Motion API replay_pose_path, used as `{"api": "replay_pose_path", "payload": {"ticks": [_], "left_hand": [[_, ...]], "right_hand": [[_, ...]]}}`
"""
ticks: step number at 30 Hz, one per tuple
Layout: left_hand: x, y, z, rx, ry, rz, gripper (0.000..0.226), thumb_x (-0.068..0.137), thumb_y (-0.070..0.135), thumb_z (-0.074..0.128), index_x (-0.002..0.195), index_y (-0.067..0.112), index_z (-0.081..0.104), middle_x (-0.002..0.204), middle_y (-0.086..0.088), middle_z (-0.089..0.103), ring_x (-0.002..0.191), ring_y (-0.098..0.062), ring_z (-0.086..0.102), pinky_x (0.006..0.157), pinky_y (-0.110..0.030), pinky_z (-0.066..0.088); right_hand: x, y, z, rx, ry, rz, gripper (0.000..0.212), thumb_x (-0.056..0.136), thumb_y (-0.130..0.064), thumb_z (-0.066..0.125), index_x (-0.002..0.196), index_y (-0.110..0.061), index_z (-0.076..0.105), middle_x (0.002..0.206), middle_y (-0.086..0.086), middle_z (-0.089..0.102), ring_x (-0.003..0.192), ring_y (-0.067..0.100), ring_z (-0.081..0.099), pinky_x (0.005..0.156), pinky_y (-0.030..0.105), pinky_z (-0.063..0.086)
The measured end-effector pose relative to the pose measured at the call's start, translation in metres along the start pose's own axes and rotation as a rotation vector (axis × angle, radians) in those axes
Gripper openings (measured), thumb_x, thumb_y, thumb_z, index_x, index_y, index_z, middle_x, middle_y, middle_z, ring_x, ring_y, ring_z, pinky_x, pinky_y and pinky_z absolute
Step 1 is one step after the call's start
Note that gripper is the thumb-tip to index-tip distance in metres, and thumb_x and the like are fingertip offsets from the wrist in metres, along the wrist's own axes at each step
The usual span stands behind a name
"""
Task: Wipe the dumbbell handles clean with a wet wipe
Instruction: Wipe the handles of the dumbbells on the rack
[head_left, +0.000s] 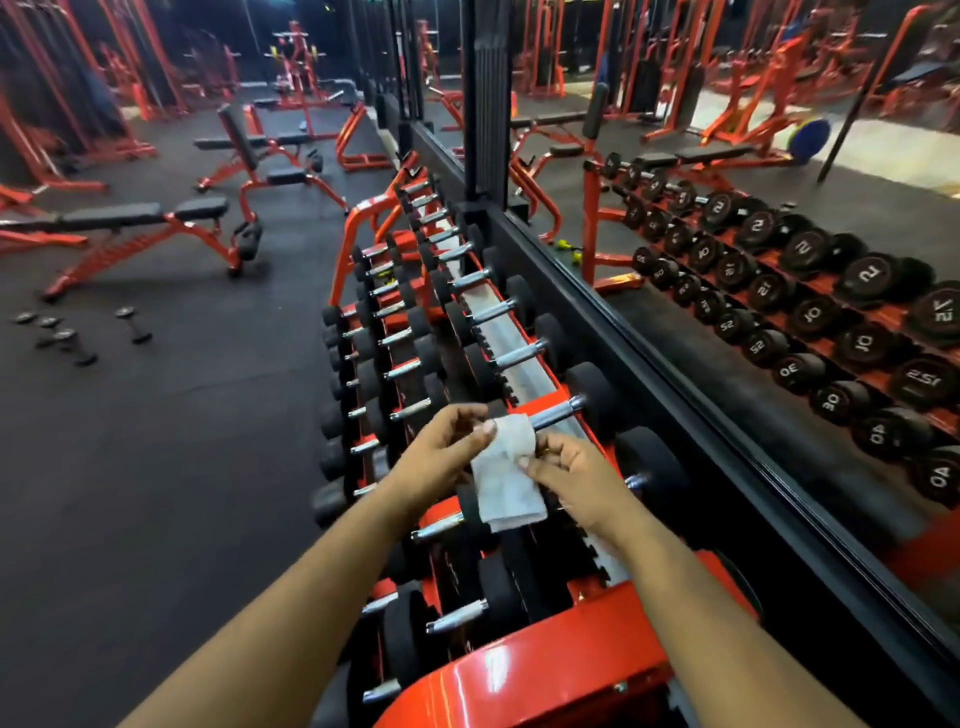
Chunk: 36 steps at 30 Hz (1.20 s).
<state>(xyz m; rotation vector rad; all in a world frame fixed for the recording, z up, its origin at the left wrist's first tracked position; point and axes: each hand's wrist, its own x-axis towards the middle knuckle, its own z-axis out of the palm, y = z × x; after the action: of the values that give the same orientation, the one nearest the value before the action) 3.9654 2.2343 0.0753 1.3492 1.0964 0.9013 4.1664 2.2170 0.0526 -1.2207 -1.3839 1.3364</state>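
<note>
On the far left, loose small dumbbells lie on the dark rubber floor, with a flat bench on a red frame behind them. Further right, the red dumbbell rack runs away from the camera in tiers, its black-headed dumbbells lying crosswise with chrome handles showing. Over the rack's top tier, the left hand has its thumb and fingers pressed onto the upper left edge of a white wet wipe. The wipe is draped around the near end of one chrome dumbbell handle on the top tier, and its lower part hangs down in front of the rack. Just right of the wipe, the right hand pinches the wipe's right edge between thumb and fingertips. At the far right, a wall mirror reflects the numbered dumbbell ends and more red gym machines.
</note>
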Motion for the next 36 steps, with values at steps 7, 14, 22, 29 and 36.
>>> {"api": "replay_pose_path", "payload": {"ticks": [7,14,22,29,36], "left_hand": [[-0.003,-0.037,0.064,-0.200,0.123,-0.105,0.021,0.096,0.005,0.065,0.117,0.000,0.067,0.113,-0.019,0.074,0.102,-0.032,0.070,0.091,-0.039,0.057],[0.011,-0.022,0.055,-0.182,0.107,-0.036,0.037,0.098,-0.009,0.045,0.098,0.016,0.073,0.098,0.000,0.073,0.086,-0.016,0.065,0.075,-0.031,0.052],[0.036,-0.027,0.019,-0.124,0.052,0.018,0.013,0.098,0.016,0.064,0.101,0.012,0.076,0.103,-0.005,0.074,0.093,-0.021,0.068,0.087,-0.040,0.056],[0.057,-0.046,0.003,0.019,0.061,0.114,0.042,0.084,0.000,0.072,0.118,0.023,0.061,0.103,0.000,0.064,0.085,-0.004,0.062,0.075,-0.023,0.054],[0.099,-0.088,0.006,0.213,0.076,0.005,0.020,0.088,0.024,0.076,0.104,0.030,0.065,0.092,0.005,0.072,0.079,-0.006,0.064,0.076,-0.035,0.054]], "right_hand": [[0.004,0.030,-0.031,0.178,0.010,0.096,0.018,0.097,-0.002,0.060,0.110,-0.011,0.069,0.103,0.013,0.077,0.100,0.027,0.072,0.089,0.034,0.057],[0.017,0.008,-0.051,0.104,-0.052,0.033,0.026,0.096,0.004,0.057,0.094,-0.013,0.077,0.099,0.005,0.077,0.089,0.015,0.071,0.073,0.022,0.054],[0.045,-0.007,-0.039,-0.023,0.020,-0.040,0.022,0.094,-0.006,0.053,0.093,-0.017,0.072,0.099,0.010,0.071,0.092,0.023,0.067,0.086,0.044,0.055],[0.063,0.010,-0.008,0.026,-0.058,0.171,0.026,0.096,-0.016,0.067,0.122,-0.019,0.067,0.110,0.008,0.075,0.104,0.030,0.072,0.089,0.046,0.059],[0.087,0.028,-0.035,-0.071,0.029,0.063,0.022,0.097,-0.002,0.061,0.107,-0.017,0.073,0.102,-0.007,0.077,0.102,0.009,0.070,0.084,0.017,0.053]]}}
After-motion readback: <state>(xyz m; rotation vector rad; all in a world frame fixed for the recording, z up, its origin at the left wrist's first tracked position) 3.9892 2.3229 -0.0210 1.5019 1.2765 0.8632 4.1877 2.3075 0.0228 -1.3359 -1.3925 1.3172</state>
